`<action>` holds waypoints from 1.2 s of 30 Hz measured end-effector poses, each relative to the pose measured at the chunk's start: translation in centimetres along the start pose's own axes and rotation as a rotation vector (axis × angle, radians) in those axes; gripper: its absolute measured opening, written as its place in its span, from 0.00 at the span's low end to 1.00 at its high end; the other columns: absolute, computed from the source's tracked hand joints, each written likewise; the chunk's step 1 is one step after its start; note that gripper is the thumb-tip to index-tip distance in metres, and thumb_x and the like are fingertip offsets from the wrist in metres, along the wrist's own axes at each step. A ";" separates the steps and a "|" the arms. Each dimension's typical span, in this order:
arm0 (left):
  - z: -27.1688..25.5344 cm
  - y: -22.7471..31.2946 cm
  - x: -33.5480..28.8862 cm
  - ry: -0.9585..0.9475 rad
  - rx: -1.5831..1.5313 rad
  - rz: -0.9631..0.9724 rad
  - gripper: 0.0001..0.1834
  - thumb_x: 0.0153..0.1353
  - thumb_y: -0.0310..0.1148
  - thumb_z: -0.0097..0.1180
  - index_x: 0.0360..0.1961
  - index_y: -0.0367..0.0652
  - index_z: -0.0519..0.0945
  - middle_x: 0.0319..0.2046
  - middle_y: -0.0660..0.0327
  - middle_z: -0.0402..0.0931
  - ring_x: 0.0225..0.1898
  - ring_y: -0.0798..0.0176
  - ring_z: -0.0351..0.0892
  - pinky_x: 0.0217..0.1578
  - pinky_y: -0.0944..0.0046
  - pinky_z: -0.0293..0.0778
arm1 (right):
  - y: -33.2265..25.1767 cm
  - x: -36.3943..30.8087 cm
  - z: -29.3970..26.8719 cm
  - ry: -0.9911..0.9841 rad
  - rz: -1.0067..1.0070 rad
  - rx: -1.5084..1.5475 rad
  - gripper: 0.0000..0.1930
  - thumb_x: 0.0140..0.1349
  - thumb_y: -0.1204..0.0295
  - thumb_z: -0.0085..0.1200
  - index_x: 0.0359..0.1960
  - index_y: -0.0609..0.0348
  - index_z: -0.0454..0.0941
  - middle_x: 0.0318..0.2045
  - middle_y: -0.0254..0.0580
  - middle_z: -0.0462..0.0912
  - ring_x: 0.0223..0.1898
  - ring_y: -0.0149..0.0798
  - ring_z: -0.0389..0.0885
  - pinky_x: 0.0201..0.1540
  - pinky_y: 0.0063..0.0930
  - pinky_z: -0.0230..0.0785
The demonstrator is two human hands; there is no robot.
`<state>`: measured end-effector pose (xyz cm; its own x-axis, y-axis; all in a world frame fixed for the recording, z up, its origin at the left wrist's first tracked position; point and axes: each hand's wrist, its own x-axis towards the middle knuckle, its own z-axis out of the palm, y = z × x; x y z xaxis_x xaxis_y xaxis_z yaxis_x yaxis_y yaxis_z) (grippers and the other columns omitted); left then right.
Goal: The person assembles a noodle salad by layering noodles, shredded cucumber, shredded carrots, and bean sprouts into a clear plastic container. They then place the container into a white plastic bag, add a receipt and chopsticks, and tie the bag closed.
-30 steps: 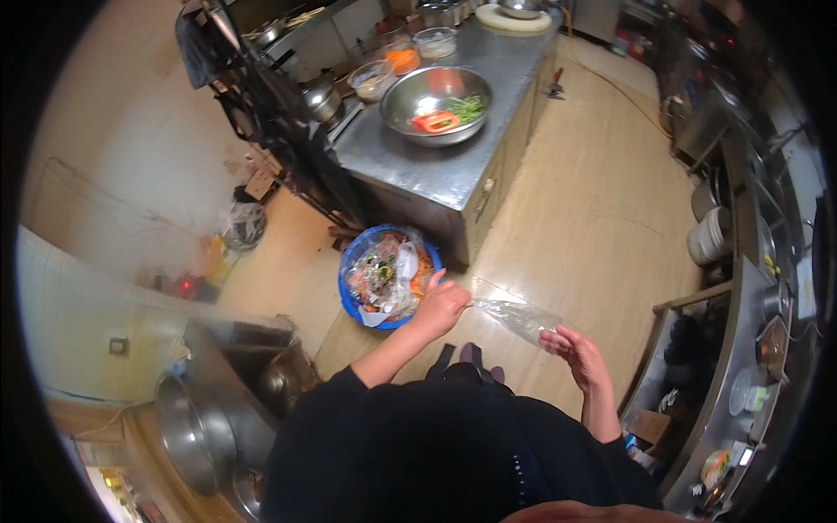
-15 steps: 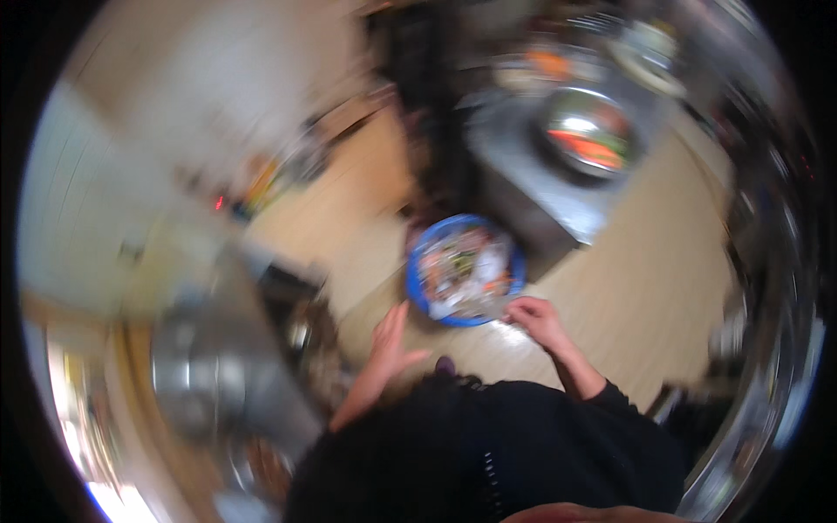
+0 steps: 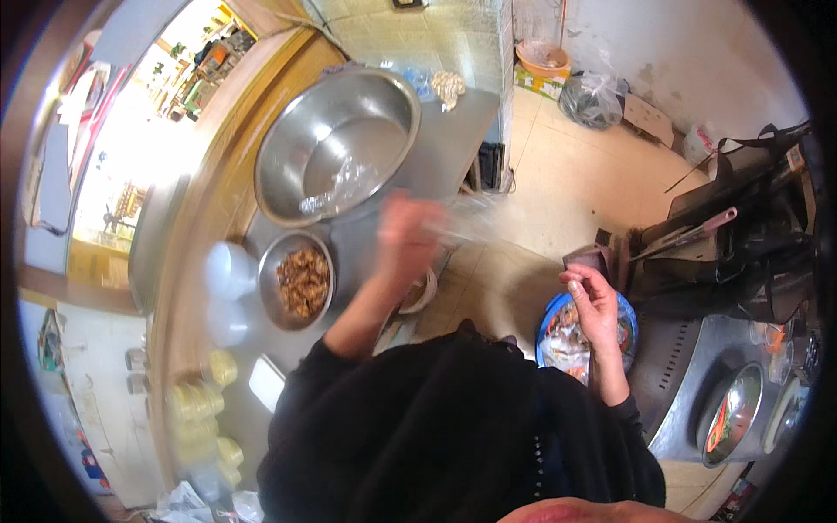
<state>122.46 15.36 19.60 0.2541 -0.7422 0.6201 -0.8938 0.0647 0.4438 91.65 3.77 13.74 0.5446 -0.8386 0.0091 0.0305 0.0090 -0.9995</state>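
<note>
My left hand [image 3: 408, 240], blurred by motion, is closed on a thin clear plastic bag [image 3: 478, 218] that trails to its right. It passes over the counter's edge, near a large steel basin [image 3: 283, 144] with crumpled clear plastic inside. A smaller steel bowl [image 3: 269, 305] of browned, chunky food [image 3: 302, 283] stands next to that basin. Above a blue bin [image 3: 547, 324] full of scraps and plastic, my right hand [image 3: 597, 314] has its fingers curled and thumb close to their tips. Nothing shows in it.
White round containers [image 3: 231, 270] and yellow ones [image 3: 196, 410] stand along the left counter [image 3: 349, 261]. On the right are a steel work surface [image 3: 684, 405], a bowl with orange and green pieces [image 3: 741, 410] and a dark rack [image 3: 724, 261]. A grey bag [image 3: 593, 98] lies by the far wall.
My view has turned left, so the bin now shows further right and the counter with the basin fills the left. My left hand has swung over to the counter, with clear plastic in it.
</note>
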 end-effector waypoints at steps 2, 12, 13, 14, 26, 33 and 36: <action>-5.0 -3.0 3.1 0.403 0.143 -0.227 0.08 0.56 0.20 0.56 0.38 0.39 0.80 0.37 0.57 0.79 0.42 0.56 0.76 0.49 0.59 0.70 | 1.0 4.6 0.5 -0.054 -0.078 -0.063 0.10 0.63 0.75 0.54 0.46 0.60 0.77 0.35 0.32 0.81 0.35 0.23 0.76 0.40 0.19 0.70; -3.5 -14.7 3.3 -0.417 0.348 -0.443 0.34 0.43 0.30 0.68 0.55 0.39 0.73 0.55 0.46 0.70 0.58 0.43 0.66 0.58 0.51 0.61 | 7.8 23.3 4.0 -0.359 0.201 -0.098 0.10 0.63 0.71 0.55 0.44 0.62 0.79 0.35 0.34 0.84 0.35 0.25 0.78 0.42 0.22 0.71; -3.5 -13.7 3.7 -0.497 0.350 -0.525 0.38 0.42 0.31 0.68 0.58 0.40 0.70 0.60 0.46 0.66 0.61 0.43 0.63 0.61 0.52 0.58 | 8.3 24.8 2.8 -0.342 0.191 -0.071 0.10 0.64 0.73 0.55 0.44 0.63 0.78 0.34 0.34 0.83 0.35 0.25 0.78 0.42 0.22 0.71; -3.4 -12.9 5.0 -0.407 0.292 -0.479 0.40 0.42 0.30 0.67 0.61 0.41 0.68 0.62 0.47 0.62 0.64 0.45 0.59 0.62 0.52 0.56 | 8.9 26.4 1.6 -0.326 0.219 -0.040 0.09 0.64 0.74 0.54 0.44 0.64 0.77 0.34 0.34 0.82 0.35 0.26 0.78 0.42 0.23 0.71; 28.5 -15.7 23.7 -0.474 -0.871 -1.179 0.23 0.57 0.32 0.58 0.53 0.34 0.73 0.47 0.55 0.77 0.51 0.58 0.74 0.57 0.61 0.65 | 15.4 58.0 -14.6 -0.371 0.256 -0.289 0.16 0.67 0.62 0.50 0.32 0.64 0.78 0.26 0.36 0.82 0.30 0.27 0.78 0.36 0.23 0.71; 42.3 -24.5 20.4 -0.584 -0.247 -1.681 0.20 0.59 0.33 0.57 0.50 0.33 0.74 0.40 0.56 0.80 0.41 0.59 0.79 0.48 0.62 0.73 | 13.1 78.0 -17.6 -0.462 0.253 -0.351 0.14 0.64 0.64 0.51 0.30 0.65 0.79 0.23 0.39 0.83 0.26 0.32 0.82 0.33 0.25 0.74; 46.7 -27.9 22.0 -0.629 -0.242 -1.724 0.20 0.59 0.33 0.57 0.50 0.33 0.74 0.40 0.56 0.80 0.41 0.59 0.79 0.47 0.62 0.73 | 12.8 87.0 -14.4 -0.547 0.051 -0.434 0.18 0.61 0.58 0.55 0.23 0.62 0.79 0.16 0.42 0.79 0.20 0.32 0.79 0.26 0.28 0.70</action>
<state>135.78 -33.91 -9.34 0.5066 -0.1865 -0.8418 0.2543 -0.9006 0.3526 127.40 -76.94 1.30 0.8834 -0.4478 -0.1380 -0.2820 -0.2730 -0.9197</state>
